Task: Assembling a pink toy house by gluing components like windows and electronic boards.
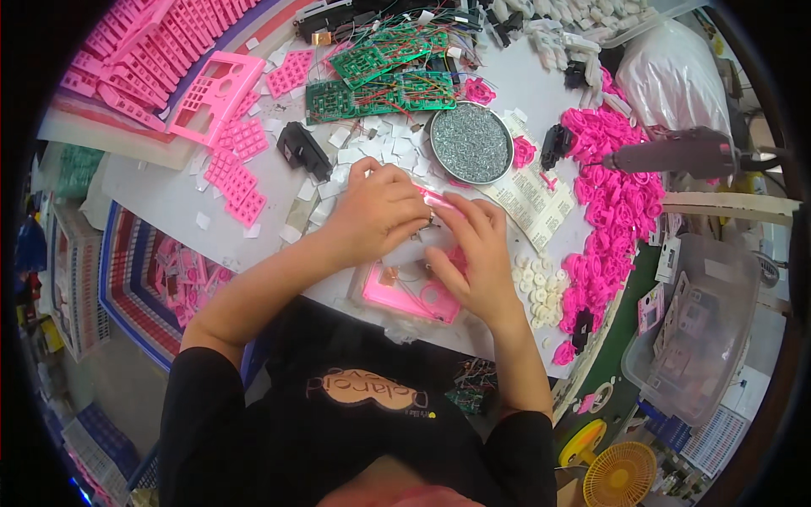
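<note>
My left hand (376, 213) is closed, its fingertips pinching at one end of a shiny pink plastic piece (435, 199). Across from it, my right hand (480, 258) has bent fingers on the other end of that piece, with the thumb held lower and apart. The fingers cover much of the piece, so its full shape is hidden. Just below the hands, a pink plastic casing (412, 296) lies at the near table edge, with wires and a small copper-coloured part inside. Clear plastic film shows around the casing.
Beyond my hands stand a round tin of small metal screws (471, 144), green circuit boards (380, 89) with wires, and a black module (304, 150). To the right are white round parts (541, 287) and a heap of pink parts (612, 186). Pink keypads (236, 182) lie left.
</note>
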